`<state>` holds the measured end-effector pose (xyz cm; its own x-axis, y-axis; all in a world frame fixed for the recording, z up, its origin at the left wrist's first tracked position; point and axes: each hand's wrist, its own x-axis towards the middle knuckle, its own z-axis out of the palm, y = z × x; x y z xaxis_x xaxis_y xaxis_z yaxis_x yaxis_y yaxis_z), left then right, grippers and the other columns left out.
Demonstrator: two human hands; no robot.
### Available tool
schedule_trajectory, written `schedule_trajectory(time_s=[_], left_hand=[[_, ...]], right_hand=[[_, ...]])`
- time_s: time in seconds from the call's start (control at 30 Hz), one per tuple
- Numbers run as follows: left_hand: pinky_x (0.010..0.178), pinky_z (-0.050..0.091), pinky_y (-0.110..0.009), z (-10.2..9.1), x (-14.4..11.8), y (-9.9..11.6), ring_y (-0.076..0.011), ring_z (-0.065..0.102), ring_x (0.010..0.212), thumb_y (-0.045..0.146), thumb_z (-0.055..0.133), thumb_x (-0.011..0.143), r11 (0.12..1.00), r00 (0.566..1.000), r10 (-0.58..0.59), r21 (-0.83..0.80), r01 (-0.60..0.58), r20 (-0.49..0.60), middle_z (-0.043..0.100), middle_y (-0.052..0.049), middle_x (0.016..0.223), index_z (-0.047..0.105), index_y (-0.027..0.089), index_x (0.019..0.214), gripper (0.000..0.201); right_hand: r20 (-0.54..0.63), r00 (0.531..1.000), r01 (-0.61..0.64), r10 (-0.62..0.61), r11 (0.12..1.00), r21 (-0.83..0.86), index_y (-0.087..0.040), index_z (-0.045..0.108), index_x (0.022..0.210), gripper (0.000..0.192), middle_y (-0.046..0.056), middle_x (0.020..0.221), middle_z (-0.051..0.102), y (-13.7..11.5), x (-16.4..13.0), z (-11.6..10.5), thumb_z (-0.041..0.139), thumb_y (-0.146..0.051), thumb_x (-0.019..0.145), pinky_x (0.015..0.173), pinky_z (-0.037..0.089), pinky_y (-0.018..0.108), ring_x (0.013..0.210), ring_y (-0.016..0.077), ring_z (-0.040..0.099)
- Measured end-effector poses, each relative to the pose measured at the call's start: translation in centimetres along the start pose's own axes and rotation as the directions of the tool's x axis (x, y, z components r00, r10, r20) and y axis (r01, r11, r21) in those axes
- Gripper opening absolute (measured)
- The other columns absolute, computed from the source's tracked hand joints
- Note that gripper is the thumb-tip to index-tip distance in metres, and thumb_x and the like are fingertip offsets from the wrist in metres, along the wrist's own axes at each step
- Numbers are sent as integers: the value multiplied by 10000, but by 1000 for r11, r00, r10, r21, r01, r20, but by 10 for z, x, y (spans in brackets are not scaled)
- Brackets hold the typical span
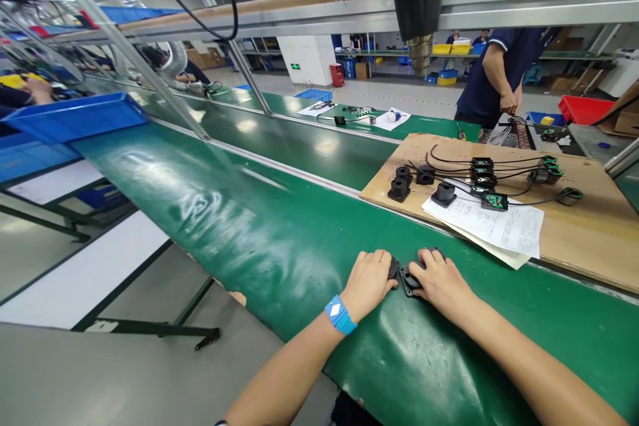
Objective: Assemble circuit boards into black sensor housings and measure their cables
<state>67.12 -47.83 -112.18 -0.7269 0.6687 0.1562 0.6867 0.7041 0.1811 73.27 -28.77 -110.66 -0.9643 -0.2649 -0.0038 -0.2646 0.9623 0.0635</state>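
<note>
My left hand (368,279), with a blue wrist strap, lies curled over a small black part (394,268) on the green conveyor belt (259,226). My right hand (439,279) covers a second black square-flanged part (410,277) right beside it. The two hands almost touch. Most of each part is hidden under my fingers. Beyond my hands, a brown board (589,226) carries several more black parts (399,186), wired green circuit boards (492,200) and a printed paper sheet (494,223).
A person in a dark blue shirt (499,73) works at the far side of the belt. A black nozzle (418,0) hangs overhead. Blue bins (74,116) stand at the left, a red bin (584,108) at the right. Floor lies below the belt's left edge.
</note>
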Motion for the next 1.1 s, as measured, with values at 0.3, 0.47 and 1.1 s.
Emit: schedule_trajectory(time_s=[0.3,0.47,1.1], left_hand=[[857,456,-444,-5,-2,-4,-335,676,1005,286,918,681,994,997,-16,-109,8,-74,693,-138,1056,450,188,1002,577],[991,470,-525,16,-22,8,-350,583,1238,480,898,663,899,941,96,-378,-222,-324,591,-185,1348,427,226,1022,644],[872,531,-364,42,-26,20,-203,687,1000,217,482,954,599,983,-53,-793,-109,-174,700,-79,1115,467,231,964,23]], right_hand=[[-11,1000,23,-23,1000,6,-232,597,1069,287,128,1230,562,-1,-4,6,741,-342,846,817,540,435,1054,321,553],[-9,999,50,-50,999,9,-222,597,1105,285,133,1194,567,-2,-10,4,705,-342,870,805,542,421,1015,311,550],[-36,992,127,-124,881,456,-240,362,1064,249,57,1107,482,33,-40,-19,476,-113,883,765,502,323,868,175,556]])
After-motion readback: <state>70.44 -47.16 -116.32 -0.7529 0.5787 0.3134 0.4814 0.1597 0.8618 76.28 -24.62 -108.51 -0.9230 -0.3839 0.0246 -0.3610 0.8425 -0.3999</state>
